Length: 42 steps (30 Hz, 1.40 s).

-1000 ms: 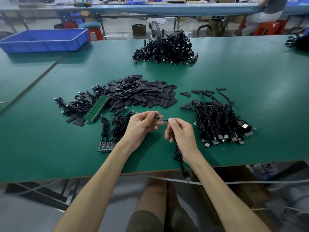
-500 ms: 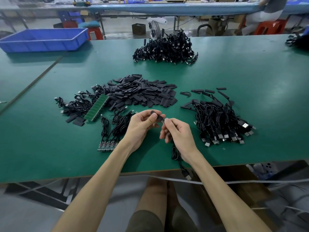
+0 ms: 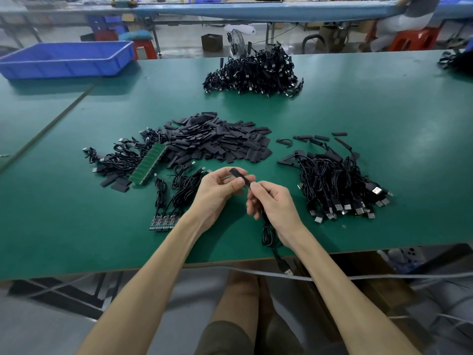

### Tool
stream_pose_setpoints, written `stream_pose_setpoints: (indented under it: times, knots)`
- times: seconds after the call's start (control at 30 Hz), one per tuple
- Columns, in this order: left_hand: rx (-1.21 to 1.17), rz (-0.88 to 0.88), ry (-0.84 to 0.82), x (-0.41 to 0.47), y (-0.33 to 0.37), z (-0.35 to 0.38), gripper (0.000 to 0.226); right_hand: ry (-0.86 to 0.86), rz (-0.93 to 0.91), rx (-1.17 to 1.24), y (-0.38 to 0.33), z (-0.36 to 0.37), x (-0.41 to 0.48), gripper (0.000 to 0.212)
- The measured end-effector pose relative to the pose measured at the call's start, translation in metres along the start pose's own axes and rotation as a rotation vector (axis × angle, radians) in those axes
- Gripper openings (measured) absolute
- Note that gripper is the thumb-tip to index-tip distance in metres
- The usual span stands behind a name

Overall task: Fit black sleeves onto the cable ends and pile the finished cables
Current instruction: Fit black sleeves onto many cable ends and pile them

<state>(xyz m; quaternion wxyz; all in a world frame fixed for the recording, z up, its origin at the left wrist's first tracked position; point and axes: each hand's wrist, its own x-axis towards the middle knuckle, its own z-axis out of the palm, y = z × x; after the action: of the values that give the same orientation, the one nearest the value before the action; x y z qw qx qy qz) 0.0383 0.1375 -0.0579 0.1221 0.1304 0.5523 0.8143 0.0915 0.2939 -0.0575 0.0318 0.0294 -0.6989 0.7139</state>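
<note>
The left hand (image 3: 220, 192) pinches a flat black sleeve (image 3: 237, 176) between thumb and fingers. The right hand (image 3: 271, 204), its fingers curled, holds a thin black cable (image 3: 267, 233) at the sleeve's lower end. The cable hangs down over the near edge of the green table (image 3: 384, 119). Loose black sleeves (image 3: 217, 142) lie heaped behind the hands.

Table top (image 3: 384, 111): dark green. Sleeve heap (image 3: 220, 142): matt black. Cable piles (image 3: 253, 73): black, silver plug ends. Circuit board strip (image 3: 149, 163): green. Bin (image 3: 66, 60): blue. Stool (image 3: 412, 39): orange-red.
</note>
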Motion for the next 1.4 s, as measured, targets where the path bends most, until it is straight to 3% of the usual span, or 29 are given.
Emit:
stream_pose_setpoints:
  times: [0.97,1.2,1.4]
  knots:
    - [-0.013,-0.012,-0.004,0.0033,-0.0051,-0.0029,0.028,-0.006,-0.066,0.039,0.0021,0.0040,-0.0003,0.030]
    - [-0.064,-0.026,-0.102,0.0023,-0.0020,-0.0061,0.027,-0.043,-0.040,0.079,-0.0005,-0.0010,-0.0018,0.032]
    - [-0.047,-0.007,-0.082,0.0013,-0.0027,-0.0028,0.024,-0.059,-0.045,0.068,0.0005,0.0001,-0.0022,0.032]
